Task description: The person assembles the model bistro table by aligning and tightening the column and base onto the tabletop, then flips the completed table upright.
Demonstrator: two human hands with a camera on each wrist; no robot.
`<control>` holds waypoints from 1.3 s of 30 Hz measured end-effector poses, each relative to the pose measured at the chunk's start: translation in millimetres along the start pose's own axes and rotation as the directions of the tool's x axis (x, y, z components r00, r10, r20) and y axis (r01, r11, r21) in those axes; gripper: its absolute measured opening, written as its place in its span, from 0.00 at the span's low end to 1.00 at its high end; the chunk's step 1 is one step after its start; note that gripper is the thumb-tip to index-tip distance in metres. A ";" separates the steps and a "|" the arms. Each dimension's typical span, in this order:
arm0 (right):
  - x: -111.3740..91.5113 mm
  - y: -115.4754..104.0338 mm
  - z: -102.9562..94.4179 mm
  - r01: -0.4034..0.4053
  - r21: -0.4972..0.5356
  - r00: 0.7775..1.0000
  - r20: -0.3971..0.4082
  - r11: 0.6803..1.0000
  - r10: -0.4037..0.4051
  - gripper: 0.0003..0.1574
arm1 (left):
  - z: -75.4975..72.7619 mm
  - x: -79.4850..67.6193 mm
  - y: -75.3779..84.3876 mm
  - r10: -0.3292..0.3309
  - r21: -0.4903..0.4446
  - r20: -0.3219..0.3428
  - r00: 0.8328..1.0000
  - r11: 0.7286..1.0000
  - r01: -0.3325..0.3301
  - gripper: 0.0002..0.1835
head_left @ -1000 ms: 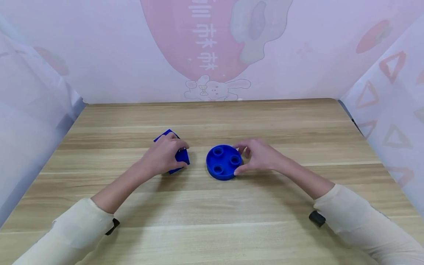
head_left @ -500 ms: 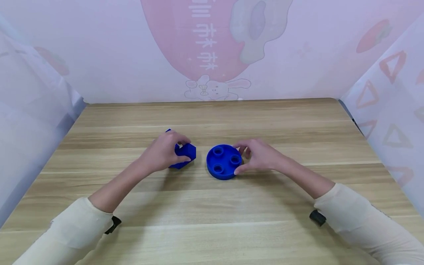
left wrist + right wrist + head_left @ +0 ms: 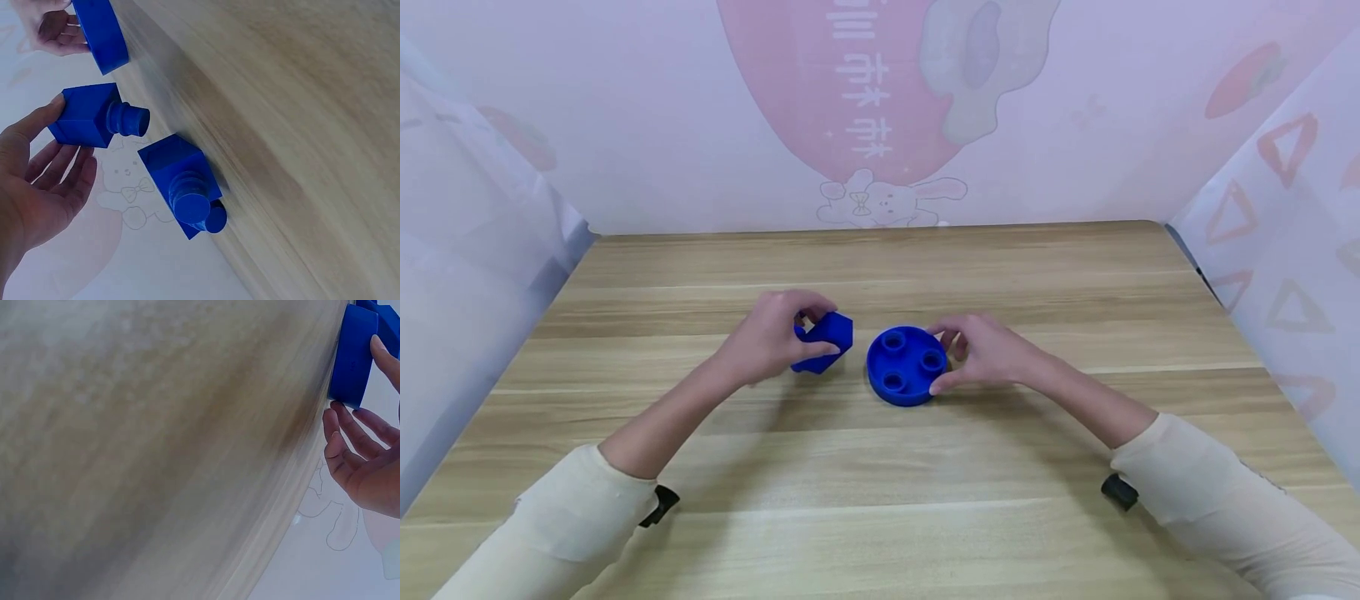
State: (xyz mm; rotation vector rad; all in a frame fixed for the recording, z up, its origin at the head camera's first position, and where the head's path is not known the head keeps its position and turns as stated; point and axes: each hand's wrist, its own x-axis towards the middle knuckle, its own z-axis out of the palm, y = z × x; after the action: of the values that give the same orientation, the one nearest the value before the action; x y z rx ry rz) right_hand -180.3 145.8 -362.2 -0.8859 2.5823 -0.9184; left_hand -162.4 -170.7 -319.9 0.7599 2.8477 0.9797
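My left hand [image 3: 767, 333] holds a blue block [image 3: 831, 333] between thumb and fingers. In the left wrist view, that blue block [image 3: 84, 115] is raised off the table, its ridged round peg [image 3: 131, 119] pointing sideways. Close by in the same view sits another blue angular block [image 3: 169, 159] with two round pegs showing; in the head view my left hand largely hides it. To the right lies a round blue base [image 3: 910, 350] with a raised rim and three ring sockets inside. My right hand [image 3: 992, 354] grips its right side, thumb at the near rim and fingers at the far side.
Everything is on a wood-grain table [image 3: 880, 500]. Behind it stands a pale printed backdrop [image 3: 662, 117], and patterned fabric sides [image 3: 1292, 233] close in at left and right. A small black item [image 3: 1120, 492] shows beneath the right sleeve.
My left hand has lifted the blue block and brought it rightward, closer to the round base, turning it a little. The right hand and the base have stayed put.
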 end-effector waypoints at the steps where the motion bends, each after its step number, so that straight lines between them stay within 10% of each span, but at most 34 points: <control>1: 0.1 0.3 0.2 0.000 0.004 1.000 0.000 1.000 0.000 0.47 | -0.2 0.2 0.8 -0.005 -0.013 -0.001 1.000 1.000 0.005 0.21; 10: -0.7 0.6 1.0 0.005 0.019 1.000 -0.007 1.000 -0.005 0.46 | -0.1 2.4 11.1 -0.031 -0.184 -0.041 0.999 0.983 0.023 0.25; 22: -3.1 -1.8 4.3 0.044 0.007 0.997 -0.063 0.999 -0.044 0.44 | 3.1 5.4 28.8 -0.051 -0.502 -0.021 0.998 0.864 0.033 0.25; 39: -2.5 -3.7 2.3 -0.007 0.051 1.000 -0.015 0.999 0.008 0.45 | 14.7 9.1 34.7 -0.010 -0.557 0.012 1.000 0.831 0.015 0.24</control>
State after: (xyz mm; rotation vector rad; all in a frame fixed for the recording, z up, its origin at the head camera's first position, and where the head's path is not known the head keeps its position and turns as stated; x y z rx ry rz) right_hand -175.7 143.9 -361.5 -0.8577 2.5612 -0.9887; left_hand -152.4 -134.5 -310.2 0.6655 2.3336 1.6830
